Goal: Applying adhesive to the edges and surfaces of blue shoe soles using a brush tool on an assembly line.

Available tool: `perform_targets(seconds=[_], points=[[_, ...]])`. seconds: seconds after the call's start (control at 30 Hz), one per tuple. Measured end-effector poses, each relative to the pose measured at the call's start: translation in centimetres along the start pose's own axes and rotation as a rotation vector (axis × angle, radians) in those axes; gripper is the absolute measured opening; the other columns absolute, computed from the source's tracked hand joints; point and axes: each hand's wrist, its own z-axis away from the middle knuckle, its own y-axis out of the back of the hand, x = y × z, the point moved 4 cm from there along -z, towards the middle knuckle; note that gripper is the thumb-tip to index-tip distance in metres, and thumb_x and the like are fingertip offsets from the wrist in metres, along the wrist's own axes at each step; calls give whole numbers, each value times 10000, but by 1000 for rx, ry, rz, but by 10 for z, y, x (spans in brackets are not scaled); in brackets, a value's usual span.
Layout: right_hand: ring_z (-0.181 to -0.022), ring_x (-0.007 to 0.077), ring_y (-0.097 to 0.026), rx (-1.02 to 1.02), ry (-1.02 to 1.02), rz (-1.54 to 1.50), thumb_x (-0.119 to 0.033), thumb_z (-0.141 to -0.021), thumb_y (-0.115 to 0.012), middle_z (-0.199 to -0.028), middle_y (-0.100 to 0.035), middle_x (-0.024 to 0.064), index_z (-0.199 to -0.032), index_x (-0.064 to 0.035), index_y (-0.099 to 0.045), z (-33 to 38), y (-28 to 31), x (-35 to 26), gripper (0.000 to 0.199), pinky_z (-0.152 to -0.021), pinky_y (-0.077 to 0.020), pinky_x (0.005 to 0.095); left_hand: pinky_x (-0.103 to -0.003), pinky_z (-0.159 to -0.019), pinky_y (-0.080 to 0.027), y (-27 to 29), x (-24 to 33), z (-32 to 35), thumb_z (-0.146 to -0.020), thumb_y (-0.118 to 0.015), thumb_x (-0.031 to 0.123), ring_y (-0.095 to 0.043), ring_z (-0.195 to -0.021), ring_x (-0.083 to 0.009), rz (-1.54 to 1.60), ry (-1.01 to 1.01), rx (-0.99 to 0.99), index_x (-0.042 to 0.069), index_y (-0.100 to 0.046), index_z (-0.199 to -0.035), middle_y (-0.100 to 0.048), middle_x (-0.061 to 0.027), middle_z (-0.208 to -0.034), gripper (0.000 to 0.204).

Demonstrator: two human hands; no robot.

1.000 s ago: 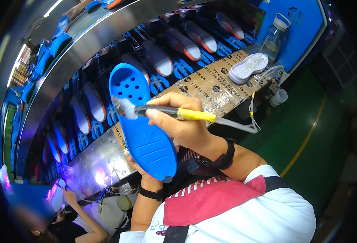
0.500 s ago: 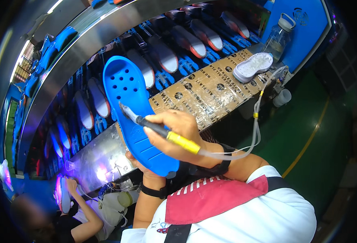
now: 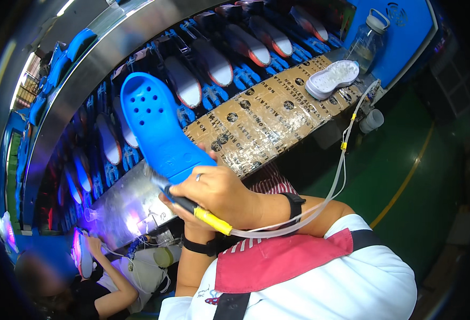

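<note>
Shoe factory, rows of shoes, co-worker

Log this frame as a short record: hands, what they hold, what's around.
Left grip: on the blue shoe sole, from below
Right grip: holds the tube-fed brush, black and yellow
Brush tip: at the sole's left edge; blurred, contact unclear
Ledge: cardboard; white sole on it, clear bottle beyond
Rack: dark shoes by blue holders
Co-worker: hand on another shoe
</note>
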Motion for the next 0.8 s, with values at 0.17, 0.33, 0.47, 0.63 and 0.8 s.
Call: perform_targets(seconds=[0.17, 0.33, 0.47, 0.63, 0.8], points=[[-646, 224, -619, 132, 35, -114, -105, -692, -749, -728, -634, 77, -908, -53, -663, -11, 17, -4, 238, -648, -502, 344, -510, -969, -432, -6, -4, 6, -708, -679, 623, -478, -1172, -393, 63, -217, -443, 163, -290, -1438, -418, -208, -1367, 947], [-647, 208, -608, -171, 125, 1, -150, -688, -732, -715, -614, 57, -964, -64, -654, -1, 8, -10, 299, -615, -501, 329, -539, -977, -421, -6, 2, 6, -655, -746, 590, -436, -1229, -403, 42, -102, -241, 137, -221, -1459, -400, -225, -1374, 1062], [-639, 226, -601, -217, 117, -224, -152, -706, -745, -692, -610, 71, -963, -59, -668, 0, 11, -12, 284, -600, -489, 328, -550, -949, -450, 2, 11, -3, -674, -711, 623, -429, -1231, -418, 173, 82, -476, 123, -245, -1449, -371, -234, -1392, 1034], [-633, 239, -595, -151, 83, -184, -163, -698, -774, -692, -612, 84, -963, -49, -673, 7, 6, -1, 306, -560, -479, 337, -578, -894, -480, -9, 20, 1, -675, -730, 579, -431, -1212, -438, 74, -79, -362, 59, -230, -1440, -348, -235, -1389, 1052], [-662, 280, -614, -334, 22, -426, -263, -770, -701, -711, -639, 93, -935, -106, -675, 11, 12, -10, 229, -645, -486, 349, -597, -920, -454, -8, 35, 2, -696, -719, 532, -390, -1256, -425, 143, -101, -395, 52, -224, -1445, -333, -231, -1411, 1018]])
